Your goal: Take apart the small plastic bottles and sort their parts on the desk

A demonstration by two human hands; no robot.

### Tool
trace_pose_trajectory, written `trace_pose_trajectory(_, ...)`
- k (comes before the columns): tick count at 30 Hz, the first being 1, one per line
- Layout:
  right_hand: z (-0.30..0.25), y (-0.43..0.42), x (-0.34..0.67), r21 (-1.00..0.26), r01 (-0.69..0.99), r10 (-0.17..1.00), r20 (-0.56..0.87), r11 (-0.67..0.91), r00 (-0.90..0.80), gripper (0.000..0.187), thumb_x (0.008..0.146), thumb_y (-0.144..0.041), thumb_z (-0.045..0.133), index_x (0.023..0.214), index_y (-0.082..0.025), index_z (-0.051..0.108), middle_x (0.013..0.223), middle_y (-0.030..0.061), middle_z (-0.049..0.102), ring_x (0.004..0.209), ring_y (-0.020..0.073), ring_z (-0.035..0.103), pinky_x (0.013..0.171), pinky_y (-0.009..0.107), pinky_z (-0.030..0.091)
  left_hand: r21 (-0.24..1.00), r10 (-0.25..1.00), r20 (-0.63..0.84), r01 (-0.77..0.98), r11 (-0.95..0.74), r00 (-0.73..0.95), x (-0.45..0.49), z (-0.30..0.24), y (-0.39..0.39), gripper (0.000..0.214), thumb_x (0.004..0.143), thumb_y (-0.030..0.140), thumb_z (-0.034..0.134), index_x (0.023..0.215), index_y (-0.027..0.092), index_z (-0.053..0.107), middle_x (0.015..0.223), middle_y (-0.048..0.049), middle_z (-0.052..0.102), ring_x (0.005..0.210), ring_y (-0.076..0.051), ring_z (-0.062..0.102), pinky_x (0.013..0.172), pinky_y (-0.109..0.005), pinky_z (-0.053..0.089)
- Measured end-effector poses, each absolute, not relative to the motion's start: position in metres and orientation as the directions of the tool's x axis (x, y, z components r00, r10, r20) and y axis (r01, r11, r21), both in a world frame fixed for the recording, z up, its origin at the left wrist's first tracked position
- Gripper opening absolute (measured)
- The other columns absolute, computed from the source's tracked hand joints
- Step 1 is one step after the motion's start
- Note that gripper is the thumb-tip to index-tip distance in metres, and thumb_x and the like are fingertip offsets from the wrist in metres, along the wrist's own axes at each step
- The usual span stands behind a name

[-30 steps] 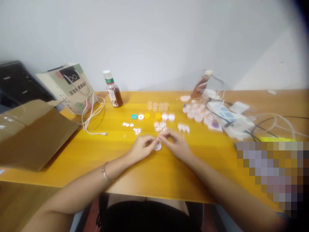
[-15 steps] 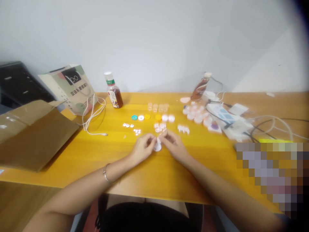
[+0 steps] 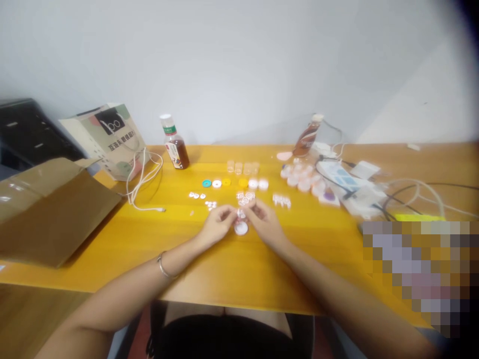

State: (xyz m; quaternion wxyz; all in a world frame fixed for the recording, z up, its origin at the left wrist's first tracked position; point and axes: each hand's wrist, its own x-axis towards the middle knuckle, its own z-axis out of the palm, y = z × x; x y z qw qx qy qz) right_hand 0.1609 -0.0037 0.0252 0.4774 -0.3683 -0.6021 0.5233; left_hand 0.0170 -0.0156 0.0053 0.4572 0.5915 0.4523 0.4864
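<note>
My left hand (image 3: 217, 225) and my right hand (image 3: 263, 222) meet at the middle of the yellow table (image 3: 239, 264), fingertips pinched together on a tiny clear part that I cannot make out. A small white round cap (image 3: 241, 229) lies on the table just below the fingertips. Beyond the hands sit small clear parts (image 3: 245, 198), a row of coloured rings and caps (image 3: 232, 183) and clear little cups (image 3: 242, 167). A bracelet (image 3: 163, 267) is on my left wrist.
A brown tea bottle (image 3: 175, 143) and a paper bag (image 3: 108, 137) with a white cable (image 3: 144, 177) stand at the back left. A cardboard box (image 3: 48, 209) lies at the left edge. Pink-white cases (image 3: 304, 177), a tilted bottle (image 3: 307, 135), a power strip (image 3: 342, 175) and cables fill the right.
Both hands have stayed pinched together over the white cap, with small finger movements. The view has shifted slightly.
</note>
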Motion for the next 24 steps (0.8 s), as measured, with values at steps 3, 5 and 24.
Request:
trace_pose_trajectory(3,0.0236,-0.0029,0.1618,-0.983,-0.032,0.943,0.182,0.18,-0.277,0.015,0.075,-0.03,0.057,0.069,-0.018,0.052,0.061,-0.0036,0.055,0.057,0.0095,0.052,0.058,0.022,0.041,0.984,0.983,0.153,0.069,-0.161,0.105,0.0154,0.0044,-0.0137,0.029,0.078,0.041,0.054,0.068,0.013,0.054,0.064,-0.0011,0.057,0.062,-0.011,0.053,0.064,-0.023,0.043)
trace_pose_trajectory(5,0.0225,-0.0032,0.162,-0.982,-0.024,0.939,0.184,0.185,-0.292,0.014,0.074,-0.031,0.059,0.075,-0.018,0.054,0.063,-0.0029,0.058,0.059,0.0103,0.054,0.058,0.023,0.042,0.984,0.981,0.16,0.065,-0.168,0.106,0.0138,0.0041,-0.0128,0.028,0.079,0.039,0.053,0.069,0.013,0.054,0.065,-0.0009,0.056,0.063,-0.011,0.053,0.065,-0.023,0.043)
trace_pose_trajectory(24,0.0236,-0.0027,0.1667,-0.829,0.257,0.861,0.435,0.498,-0.264,0.013,0.079,-0.03,0.051,0.07,-0.02,0.05,0.062,-0.0014,0.054,0.057,0.0115,0.049,0.057,0.024,0.04,0.861,0.931,0.365,0.37,-0.348,0.026,0.0142,-0.0003,-0.0159,0.021,0.084,0.031,0.047,0.073,0.015,0.055,0.068,-0.0003,0.056,0.064,-0.011,0.051,0.063,-0.021,0.041)
